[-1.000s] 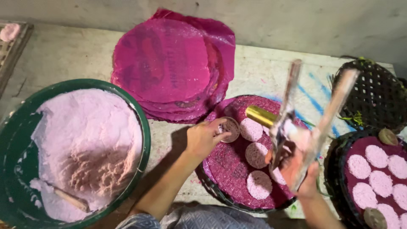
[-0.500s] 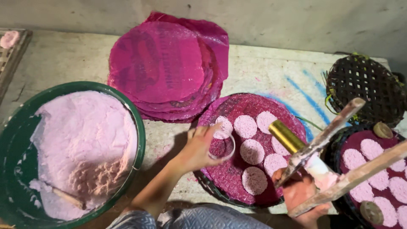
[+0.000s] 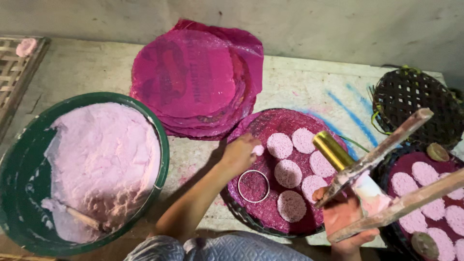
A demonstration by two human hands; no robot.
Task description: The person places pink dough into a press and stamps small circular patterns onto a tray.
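The left hand [image 3: 240, 153] rests on the round tray [image 3: 263, 220] lined with magenta plastic, fingers curled down over a pale pink disc [image 3: 259, 150] at the tray's upper left; whether it pinches the disc or only presses it, I cannot tell. Just below that hand, a thin metal ring [image 3: 253, 186] lies flat on the tray's lining, apart from the fingers. To the right of the ring sit more pink discs [image 3: 288, 173] in loose rows, close together.

At the tray's right edge the right hand [image 3: 347, 222] is closed around a wooden tool [image 3: 386, 181] made of two long slats, with a brass-coloured cylinder [image 3: 332, 150] (it slants over the discs) at its near end.

Right of the tray is a second tray [image 3: 386, 169] filled with discs, and beyond that a dark woven basket [image 3: 415, 104]. Above the tray lies a stack of magenta plastic sheets [image 3: 195, 77]. Well to the tray's left stands a green basin [image 3: 19, 179] of pink dough [image 3: 104, 159] with a stick [image 3: 83, 218] lying in it. Everything sits on a worn table [image 3: 309, 87].
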